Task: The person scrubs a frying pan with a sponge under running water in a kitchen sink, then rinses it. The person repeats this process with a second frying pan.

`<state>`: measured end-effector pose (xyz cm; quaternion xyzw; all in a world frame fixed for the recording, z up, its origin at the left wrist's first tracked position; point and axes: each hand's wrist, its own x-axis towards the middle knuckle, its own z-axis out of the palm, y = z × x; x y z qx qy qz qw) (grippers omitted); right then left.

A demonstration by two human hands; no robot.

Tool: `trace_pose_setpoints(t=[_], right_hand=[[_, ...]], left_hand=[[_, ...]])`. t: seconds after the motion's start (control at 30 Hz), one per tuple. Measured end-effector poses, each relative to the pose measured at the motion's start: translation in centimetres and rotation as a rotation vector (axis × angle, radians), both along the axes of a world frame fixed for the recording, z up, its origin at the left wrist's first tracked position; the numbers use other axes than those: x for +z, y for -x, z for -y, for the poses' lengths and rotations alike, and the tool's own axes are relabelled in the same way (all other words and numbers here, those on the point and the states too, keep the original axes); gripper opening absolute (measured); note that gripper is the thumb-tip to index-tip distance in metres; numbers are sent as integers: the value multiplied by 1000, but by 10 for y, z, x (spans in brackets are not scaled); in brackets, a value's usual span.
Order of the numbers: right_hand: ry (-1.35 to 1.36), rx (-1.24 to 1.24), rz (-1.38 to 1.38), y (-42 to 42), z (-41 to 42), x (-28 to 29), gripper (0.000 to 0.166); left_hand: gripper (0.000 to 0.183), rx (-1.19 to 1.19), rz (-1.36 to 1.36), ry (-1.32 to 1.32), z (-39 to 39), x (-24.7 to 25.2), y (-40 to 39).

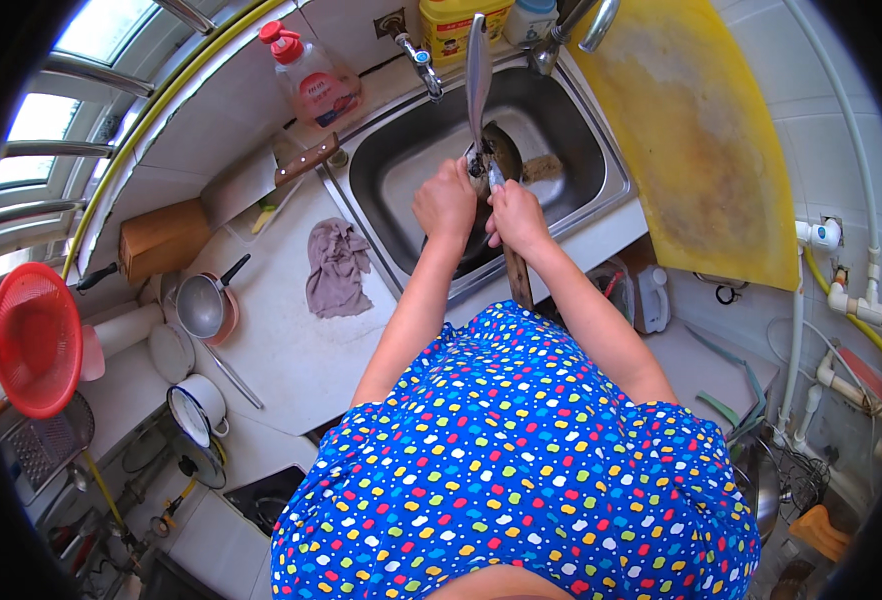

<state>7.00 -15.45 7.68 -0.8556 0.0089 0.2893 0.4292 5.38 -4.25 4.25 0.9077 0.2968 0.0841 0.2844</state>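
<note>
My left hand (447,199) is closed at the lower end of a long, curved metal utensil (478,79), which points up over the steel sink (403,161). Close beside it, my right hand (517,217) grips a small silvery piece (495,176) against the same dark, soiled end. The exact kind of both metal pieces is unclear. Below my hands lies a dark pan (505,146) in the sink, partly hidden; its wooden handle (517,277) reaches over the front edge toward my body. A brown scrubbing pad (542,169) rests right of my hands.
Behind the sink stand a tap (427,75), a pump bottle (321,90) and a yellow container (462,30). Left are a cleaver (242,184), a knife block (163,236), a purple cloth (338,270) and a small pan (201,306). A yellow board (692,142) leans at right.
</note>
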Motion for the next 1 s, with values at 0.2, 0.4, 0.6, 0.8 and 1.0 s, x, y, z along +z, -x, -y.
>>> trace_pose_setpoints(t=[0.2, 0.4, 0.6, 0.8, 1.0], right_hand=[[27, 18, -43, -6, 7, -4, 33], [64, 13, -58, -4, 4, -2, 34], [92, 41, -21, -3, -3, 5, 35], [41, -14, 23, -6, 0, -6, 34], [40, -24, 52, -4, -2, -5, 34]], left_hand=[[37, -8, -35, 12, 5, 5, 0], [37, -5, -16, 33, 5, 3, 1], [37, -1, -39, 53, 6, 6, 2], [37, -17, -54, 62, 7, 10, 1], [37, -14, -75, 66, 7, 12, 1]])
